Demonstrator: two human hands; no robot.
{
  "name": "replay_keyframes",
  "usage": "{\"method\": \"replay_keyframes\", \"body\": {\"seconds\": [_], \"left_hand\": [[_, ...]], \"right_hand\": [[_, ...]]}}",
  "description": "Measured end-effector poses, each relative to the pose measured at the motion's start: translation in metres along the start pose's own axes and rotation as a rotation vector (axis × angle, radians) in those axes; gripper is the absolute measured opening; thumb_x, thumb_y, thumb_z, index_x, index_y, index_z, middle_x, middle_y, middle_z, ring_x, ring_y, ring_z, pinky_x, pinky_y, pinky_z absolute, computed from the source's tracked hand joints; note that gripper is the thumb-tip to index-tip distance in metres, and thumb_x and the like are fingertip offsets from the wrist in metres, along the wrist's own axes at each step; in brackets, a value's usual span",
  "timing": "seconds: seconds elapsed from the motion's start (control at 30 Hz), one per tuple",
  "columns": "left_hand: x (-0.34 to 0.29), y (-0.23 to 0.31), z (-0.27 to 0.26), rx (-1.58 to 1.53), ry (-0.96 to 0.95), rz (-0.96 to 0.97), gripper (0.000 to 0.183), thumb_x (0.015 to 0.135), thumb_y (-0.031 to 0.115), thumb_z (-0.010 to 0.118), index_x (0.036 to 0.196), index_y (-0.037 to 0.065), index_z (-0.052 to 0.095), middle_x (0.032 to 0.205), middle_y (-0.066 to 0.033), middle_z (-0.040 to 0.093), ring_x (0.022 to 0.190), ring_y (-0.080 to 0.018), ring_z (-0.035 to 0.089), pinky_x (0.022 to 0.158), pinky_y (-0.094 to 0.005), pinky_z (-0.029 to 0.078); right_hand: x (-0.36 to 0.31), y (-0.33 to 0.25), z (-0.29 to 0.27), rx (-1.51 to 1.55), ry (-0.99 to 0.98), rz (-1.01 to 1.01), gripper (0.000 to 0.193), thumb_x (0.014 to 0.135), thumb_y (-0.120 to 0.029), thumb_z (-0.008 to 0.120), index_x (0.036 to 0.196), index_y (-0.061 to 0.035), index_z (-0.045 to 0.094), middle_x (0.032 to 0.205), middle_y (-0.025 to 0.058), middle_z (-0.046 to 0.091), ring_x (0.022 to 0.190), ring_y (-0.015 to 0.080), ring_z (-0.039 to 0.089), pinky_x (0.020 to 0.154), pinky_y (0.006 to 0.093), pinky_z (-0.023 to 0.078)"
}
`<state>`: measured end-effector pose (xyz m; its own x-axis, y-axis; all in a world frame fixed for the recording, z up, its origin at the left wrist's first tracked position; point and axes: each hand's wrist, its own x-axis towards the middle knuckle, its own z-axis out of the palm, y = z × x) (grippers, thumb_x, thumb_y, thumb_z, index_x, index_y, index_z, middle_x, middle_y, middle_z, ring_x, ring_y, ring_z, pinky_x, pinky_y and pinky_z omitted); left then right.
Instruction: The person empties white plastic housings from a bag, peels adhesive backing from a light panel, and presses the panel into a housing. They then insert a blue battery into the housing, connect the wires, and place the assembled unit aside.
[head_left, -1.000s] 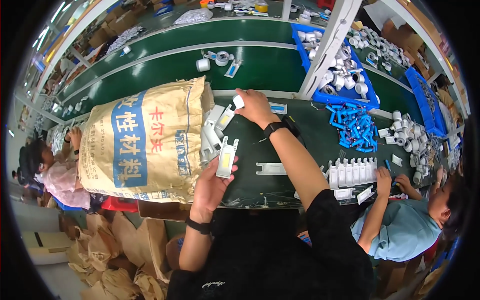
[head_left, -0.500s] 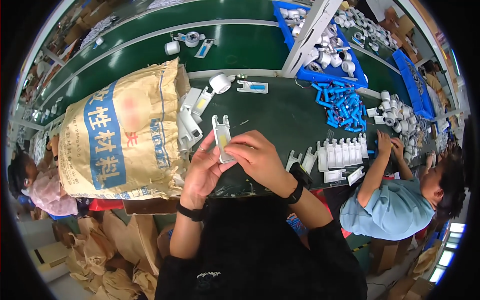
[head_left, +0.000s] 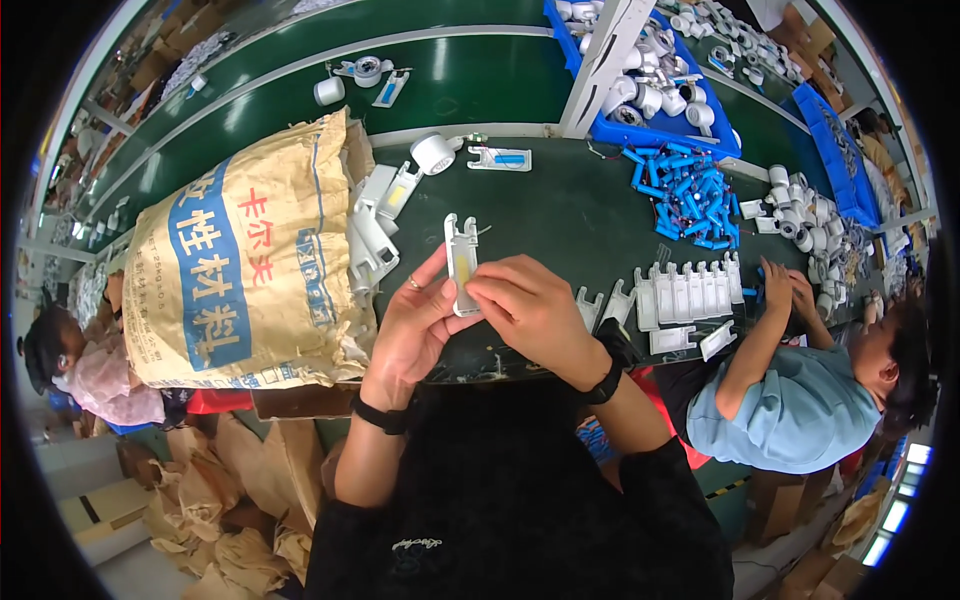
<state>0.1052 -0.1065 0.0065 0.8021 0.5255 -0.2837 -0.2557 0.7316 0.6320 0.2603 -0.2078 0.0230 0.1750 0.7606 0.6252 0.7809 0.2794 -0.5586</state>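
Observation:
In front of me, a white plastic housing stands nearly upright, its two prongs at the top and a pale yellow strip on its inner face. My left hand holds it by the lower part between thumb and fingers. From the right, my right hand is closed, with thumb and fingertips pinched against the housing beside the yellow strip. Whether anything small is between those fingertips is hidden. More white housings lie piled left of my hands, against a large paper sack.
Beyond my hands lie a round white lamp head and a housing with a blue battery. Blue batteries are heaped at right, near a row of white housings. A blue crate stands behind; a co-worker sits at right.
Both hands and the housing have shifted slightly to the right in the picture, and the housing stands more upright. My right fingers remain at it. The whole view has tilted a little.

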Motion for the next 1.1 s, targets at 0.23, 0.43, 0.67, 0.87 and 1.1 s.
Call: {"method": "replay_keyframes", "body": {"seconds": [0.23, 0.43, 0.67, 0.87, 1.1], "left_hand": [[0.004, -0.003, 0.017, 0.03, -0.019, -0.017, 0.056, 0.099, 0.008, 0.062, 0.151, 0.006, 0.039, 0.128, -0.012, 0.064, 0.112, -0.0213, 0.066, 0.094, -0.0392, 0.06], [0.002, -0.003, 0.024, 0.102, -0.017, -0.033, 0.058, 0.099, 0.009, 0.063, 0.151, 0.006, 0.039, 0.126, -0.0113, 0.063, 0.111, -0.0205, 0.066, 0.094, -0.0376, 0.06], [0.007, -0.006, 0.032, 0.165, -0.036, -0.084, 0.054, 0.1, 0.01, 0.061, 0.149, 0.003, 0.041, 0.127, -0.0121, 0.062, 0.114, -0.0219, 0.065, 0.097, -0.0388, 0.057], [0.026, -0.017, 0.06, 0.304, -0.106, -0.276, 0.04, 0.103, 0.008, 0.053, 0.14, -0.007, 0.048, 0.127, -0.0143, 0.063, 0.113, -0.0221, 0.065, 0.1, -0.0389, 0.054], [0.17, -0.132, 0.108, 0.616, -0.019, -0.31, 0.027, 0.096, 0.003, 0.055, 0.119, -0.004, 0.066, 0.103, -0.0101, 0.07, 0.093, -0.0211, 0.069, 0.081, -0.0318, 0.057]], "right_hand": [[-0.006, -0.001, -0.014, -0.026, 0.037, -0.006, 0.018, 0.077, 0.002, 0.076, 0.093, -0.0025, 0.069, 0.097, 0.0082, 0.069, 0.084, 0.0277, 0.067, 0.071, 0.0359, 0.056], [-0.012, 0.001, -0.016, -0.034, 0.059, -0.008, 0.019, 0.076, 0.002, 0.077, 0.092, -0.0027, 0.069, 0.096, 0.0074, 0.069, 0.083, 0.0273, 0.067, 0.07, 0.0352, 0.056], [-0.018, 0.005, -0.024, 0.015, 0.1, 0.137, 0.019, 0.075, 0.002, 0.076, 0.091, -0.0049, 0.069, 0.094, 0.0074, 0.071, 0.081, 0.0258, 0.068, 0.068, 0.0335, 0.055], [-0.042, 0.021, -0.066, -0.035, 0.372, 0.363, 0.018, 0.078, 0.007, 0.072, 0.094, -0.0007, 0.069, 0.096, 0.0107, 0.071, 0.08, 0.02, 0.069, 0.072, 0.0286, 0.054], [-0.106, -0.018, -0.131, -0.074, 0.533, 0.516, 0.014, 0.082, 0.011, 0.07, 0.095, 0.0044, 0.069, 0.098, 0.0118, 0.07, 0.088, 0.0157, 0.066, 0.079, 0.0255, 0.051]]}}
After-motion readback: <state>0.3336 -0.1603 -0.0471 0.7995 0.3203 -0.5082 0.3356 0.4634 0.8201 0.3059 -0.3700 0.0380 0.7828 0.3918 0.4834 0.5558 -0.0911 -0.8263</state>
